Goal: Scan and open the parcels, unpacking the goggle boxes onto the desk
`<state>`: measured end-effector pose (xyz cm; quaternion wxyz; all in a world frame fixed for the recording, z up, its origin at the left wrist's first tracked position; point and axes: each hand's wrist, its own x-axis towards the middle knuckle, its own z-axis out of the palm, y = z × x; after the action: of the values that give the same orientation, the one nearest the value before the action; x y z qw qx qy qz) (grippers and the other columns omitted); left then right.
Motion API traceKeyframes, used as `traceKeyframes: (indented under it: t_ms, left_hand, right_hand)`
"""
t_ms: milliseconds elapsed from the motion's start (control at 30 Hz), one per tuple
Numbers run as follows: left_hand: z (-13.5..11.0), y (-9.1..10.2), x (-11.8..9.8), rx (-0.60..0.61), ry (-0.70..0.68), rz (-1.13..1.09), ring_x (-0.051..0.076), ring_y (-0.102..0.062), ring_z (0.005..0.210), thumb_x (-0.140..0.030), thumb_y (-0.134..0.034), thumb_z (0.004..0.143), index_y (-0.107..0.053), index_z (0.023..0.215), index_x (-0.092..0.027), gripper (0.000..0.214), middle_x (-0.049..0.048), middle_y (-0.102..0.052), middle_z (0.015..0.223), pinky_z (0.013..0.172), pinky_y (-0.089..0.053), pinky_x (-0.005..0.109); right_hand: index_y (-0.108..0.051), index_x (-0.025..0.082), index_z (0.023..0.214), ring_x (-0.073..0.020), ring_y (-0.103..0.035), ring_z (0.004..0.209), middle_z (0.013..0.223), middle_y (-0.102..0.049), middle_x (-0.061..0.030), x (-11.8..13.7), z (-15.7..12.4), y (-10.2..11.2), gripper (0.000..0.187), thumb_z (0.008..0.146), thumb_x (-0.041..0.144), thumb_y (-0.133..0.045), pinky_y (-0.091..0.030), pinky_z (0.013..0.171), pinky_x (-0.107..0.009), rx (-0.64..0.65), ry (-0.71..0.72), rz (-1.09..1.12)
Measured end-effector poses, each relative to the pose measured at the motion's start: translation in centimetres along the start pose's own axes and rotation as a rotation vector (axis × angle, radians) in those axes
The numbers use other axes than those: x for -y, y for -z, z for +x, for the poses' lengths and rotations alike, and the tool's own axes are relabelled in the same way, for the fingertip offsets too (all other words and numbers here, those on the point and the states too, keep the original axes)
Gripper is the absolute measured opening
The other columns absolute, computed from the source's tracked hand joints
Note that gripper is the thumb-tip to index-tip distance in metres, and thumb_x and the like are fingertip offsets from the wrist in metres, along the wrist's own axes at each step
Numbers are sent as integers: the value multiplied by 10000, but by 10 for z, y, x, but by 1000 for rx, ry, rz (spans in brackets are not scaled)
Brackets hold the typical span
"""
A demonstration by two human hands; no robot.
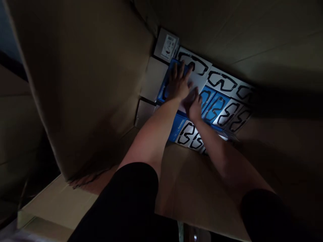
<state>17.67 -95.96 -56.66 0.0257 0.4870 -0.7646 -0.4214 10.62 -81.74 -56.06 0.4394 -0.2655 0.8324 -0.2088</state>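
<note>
My left hand [179, 86] lies spread over a blue box [165, 79] with a dark eyewear outline, its fingers apart and touching the box. Beside it, my right hand [195, 107] is lower and to the right, against a plain pale box surface [196, 82]. Its visible fingers are apart and slightly bent; the rest are in shadow. Both hands reach down into a large cardboard carton [108, 67]. White boxes [222, 81] printed with black goggle-like frames and more blue boxes [216, 109] lie around my hands.
Plain grey boxes [153, 79] line the left side, one with a label [168, 47]. More printed boxes [186, 132] form a row nearer me. The carton's tall walls rise around the boxes, and a cardboard flap [58, 201] sticks out at the lower left. The right side is dark.
</note>
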Motion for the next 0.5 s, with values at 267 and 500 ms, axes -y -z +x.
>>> traceKeyframes:
  t_ms: [267,500]
  left_hand:
    - [-76,24,22,176,79,274,341,23,1716,-316,-548,1028,-405,1708,-305,695,33,-151,1848,1341,-17,716]
    - [-140,24,35,292,238,502,418,33,1702,-501,-473,1070,-244,1767,-262,772,83,2,1856,1317,-121,729]
  right_hand:
    - [-125,189,1780,-415,-492,1534,1813,-158,-208,-15,-36,-9,1068,855,210,-659,-474,1237,-600,183,39,50]
    - [-334,151,1712,-283,-426,1592,1723,-431,-166,-56,-61,49,820,932,231,-571,-364,1324,-506,140,129,42]
